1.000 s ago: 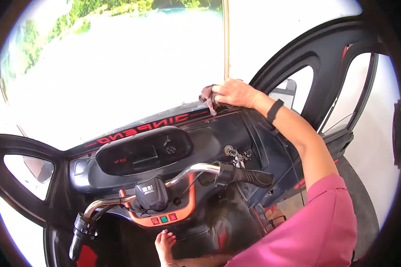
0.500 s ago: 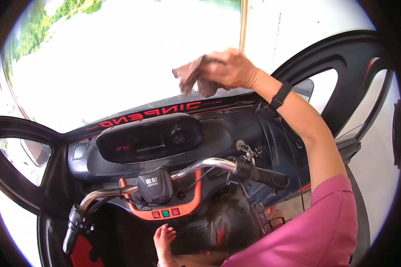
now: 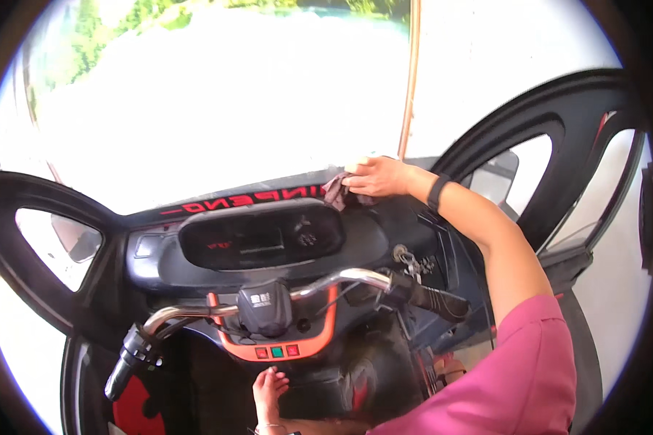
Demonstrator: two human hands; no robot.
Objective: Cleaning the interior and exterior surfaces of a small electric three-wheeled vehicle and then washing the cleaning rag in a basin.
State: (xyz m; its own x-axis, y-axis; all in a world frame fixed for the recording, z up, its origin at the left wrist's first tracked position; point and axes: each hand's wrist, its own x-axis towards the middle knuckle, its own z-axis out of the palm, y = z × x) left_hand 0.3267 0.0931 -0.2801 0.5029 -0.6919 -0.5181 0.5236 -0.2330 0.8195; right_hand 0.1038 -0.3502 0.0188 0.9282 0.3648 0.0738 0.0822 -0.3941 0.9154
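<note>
With my right hand [image 3: 376,177] I grip a brownish-purple cloth [image 3: 336,191], pressed at the lower edge of the windshield [image 3: 254,109]. The cloth lies just above the right end of the black instrument panel [image 3: 261,235] and covers part of the red lettering strip [image 3: 247,201]. My left hand [image 3: 270,391] rests low in the middle, holding nothing, its fingers loosely apart. It is just below the orange panel [image 3: 312,349] with small red and green switches, not touching it.
Chrome handlebars [image 3: 352,275] with black grips cross in front of the dashboard. A bunch of keys [image 3: 416,267] hangs at the ignition on the right. Black door frames [image 3: 537,138] with side windows stand at both sides. Mirrors show beyond them.
My right hand has come down from in front of the windshield to its lower edge, bringing the cloth along. The view has shifted slightly; my left hand stays low.
</note>
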